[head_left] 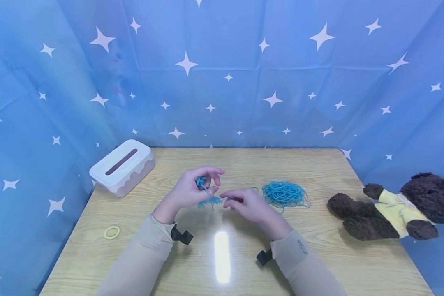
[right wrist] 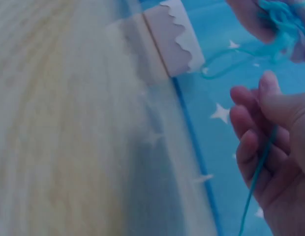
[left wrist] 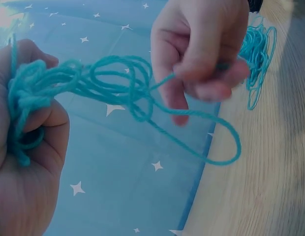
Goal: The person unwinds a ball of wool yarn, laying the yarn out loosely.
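Observation:
A looped bundle of turquoise yarn is gripped in my left hand, with loops trailing out toward the other hand. My right hand pinches a strand of the same yarn between thumb and fingers, just right of the bundle. In the right wrist view a single strand hangs down across the right palm. A loose loop droops below the right fingers in the left wrist view. To the right of the hands a larger heap of turquoise yarn lies on the table.
On the wooden table a white and pinkish tissue box stands at the back left. A yellow ring lies at the left. The brown plush toy in yellow lies across the right edge. A starry blue curtain hangs behind.

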{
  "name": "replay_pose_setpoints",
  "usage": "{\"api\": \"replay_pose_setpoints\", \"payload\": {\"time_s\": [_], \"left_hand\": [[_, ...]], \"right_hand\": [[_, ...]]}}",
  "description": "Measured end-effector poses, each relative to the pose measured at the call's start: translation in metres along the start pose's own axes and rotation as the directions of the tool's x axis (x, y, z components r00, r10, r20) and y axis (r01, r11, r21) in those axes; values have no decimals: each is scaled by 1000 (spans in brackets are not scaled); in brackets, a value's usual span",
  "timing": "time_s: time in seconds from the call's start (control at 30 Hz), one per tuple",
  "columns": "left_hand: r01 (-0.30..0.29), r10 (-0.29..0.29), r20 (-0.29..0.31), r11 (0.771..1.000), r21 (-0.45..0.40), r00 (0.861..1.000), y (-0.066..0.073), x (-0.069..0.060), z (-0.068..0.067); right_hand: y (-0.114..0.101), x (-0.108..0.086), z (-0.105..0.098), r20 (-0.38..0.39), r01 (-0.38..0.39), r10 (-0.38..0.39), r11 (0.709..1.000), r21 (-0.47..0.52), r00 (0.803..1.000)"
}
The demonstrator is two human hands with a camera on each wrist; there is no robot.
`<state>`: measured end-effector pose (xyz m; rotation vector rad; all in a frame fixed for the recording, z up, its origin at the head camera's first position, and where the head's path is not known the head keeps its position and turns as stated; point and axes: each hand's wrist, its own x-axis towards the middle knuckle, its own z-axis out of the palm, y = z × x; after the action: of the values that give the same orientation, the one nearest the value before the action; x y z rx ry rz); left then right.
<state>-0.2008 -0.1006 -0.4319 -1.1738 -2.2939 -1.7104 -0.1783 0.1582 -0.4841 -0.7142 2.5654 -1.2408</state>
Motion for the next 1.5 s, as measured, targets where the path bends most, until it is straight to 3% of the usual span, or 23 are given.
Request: {"api": "replay_pose_setpoints", "payload": {"time_s": [0.17, 0.33, 0.47, 0.6, 0.73, 0.83, 0.9, 1.2, 1.37, 1.5], "left_hand": [[15, -15, -2, 1000, 2, 1000, -2, 0, -1], [17, -17, 9, 1000, -8, 1000, -4, 0, -1], [60, -59, 63, 998, -7, 996, -6, 1, -1], [138, -143, 148, 989, 47, 979, -7, 1, 0], [208, -232, 210, 970, 130, 950, -9, 1, 2], [234, -270, 233, 957, 171, 934, -10, 1, 3], [235, -274, 241, 955, 180, 931, -11, 1, 3], [119, -164, 231, 973, 200, 959, -6, 1, 7], [152, -172, 162, 980, 128, 972, -6, 1, 7], [198, -203, 67, 977, 80, 977, -7, 0, 5]], "right_hand": [[-1, -9, -20, 26, -73, 70, 993, 97, 997], [3, -18, -37, -80, -43, 50, 995, 86, 996], [4, -25, -51, -186, -47, 61, 996, 82, 981], [2, -31, -62, -279, -22, 43, 997, 77, 959], [1, -33, -69, -348, 48, -21, 996, 71, 937], [1, -34, -71, -402, 112, -80, 992, 57, 912], [0, -34, -72, -437, 147, -109, 988, 54, 893], [-6, -39, -78, -581, 179, -120, 983, 45, 805], [-9, -42, -84, -662, 235, -122, 968, 84, 739], [-7, -49, -99, -735, 251, -95, 962, 104, 671]]}}
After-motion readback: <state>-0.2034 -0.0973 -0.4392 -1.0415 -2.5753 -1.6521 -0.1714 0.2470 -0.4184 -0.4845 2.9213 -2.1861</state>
